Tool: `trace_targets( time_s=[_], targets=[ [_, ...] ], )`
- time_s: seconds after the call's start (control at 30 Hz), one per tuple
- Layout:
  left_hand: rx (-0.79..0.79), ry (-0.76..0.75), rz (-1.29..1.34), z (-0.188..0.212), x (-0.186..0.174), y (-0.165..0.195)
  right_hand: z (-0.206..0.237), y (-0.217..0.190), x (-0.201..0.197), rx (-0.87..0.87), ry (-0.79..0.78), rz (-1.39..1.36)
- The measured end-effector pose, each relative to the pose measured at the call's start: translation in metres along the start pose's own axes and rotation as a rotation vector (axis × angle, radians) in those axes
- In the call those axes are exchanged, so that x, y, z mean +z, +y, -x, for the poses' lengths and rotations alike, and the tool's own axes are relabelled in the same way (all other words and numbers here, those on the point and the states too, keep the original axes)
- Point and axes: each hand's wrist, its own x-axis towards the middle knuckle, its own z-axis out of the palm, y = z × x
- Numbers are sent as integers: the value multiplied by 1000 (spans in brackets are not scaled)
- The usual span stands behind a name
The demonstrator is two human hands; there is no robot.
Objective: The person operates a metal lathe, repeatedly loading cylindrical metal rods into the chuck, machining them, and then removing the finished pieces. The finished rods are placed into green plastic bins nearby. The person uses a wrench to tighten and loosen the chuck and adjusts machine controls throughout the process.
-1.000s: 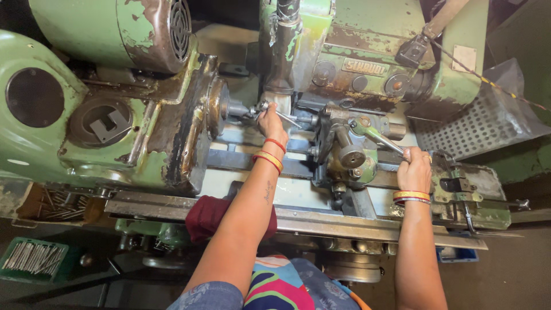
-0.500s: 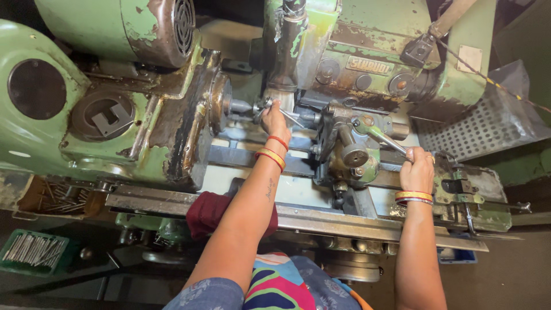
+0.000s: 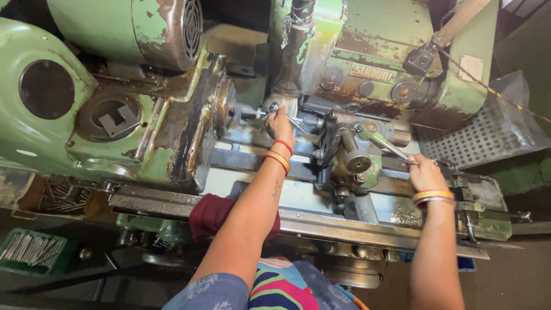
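- A thin metal rod is held at the chuck of an old green lathe; its long axis lies level, pointing left into the chuck and right toward the left hand.
- The fingers of the left hand are clenched on the rod's right end; red and yellow bangles are worn on that wrist.
- The right hand is closed around the end of a steel lever, which slants from a green-capped hub at upper left down to the hand at lower right.
- A round grey knob is seen just below the lever's hub.
- The lathe bed is bare grey metal, worn and oily; green paint is chipped to rust on the headstock and motor.
- A dark red cloth is draped over the bed's front rail.
- A green tray of thin metal pins is placed low at the left, near the floor.
- A small rectangular plate is fixed at the upper right, and a raised nameplate on the rusty housing behind the lever.
- A perforated metal sheet stands at the right.
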Motion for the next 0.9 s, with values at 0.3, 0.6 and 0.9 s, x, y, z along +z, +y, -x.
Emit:
trace_targets(
  time_s=[0.3,0.6,0.9],
  targets=[
    [-50,20,426,-37,0,0,39,-33,31,127,175,212],
    [-203,124,130,-32,-17,-7,-4,0,8,-40,174,106],
    [-238,12,362,-55,-17,-19,-2,-13,5,-63,170,99]
  ],
)
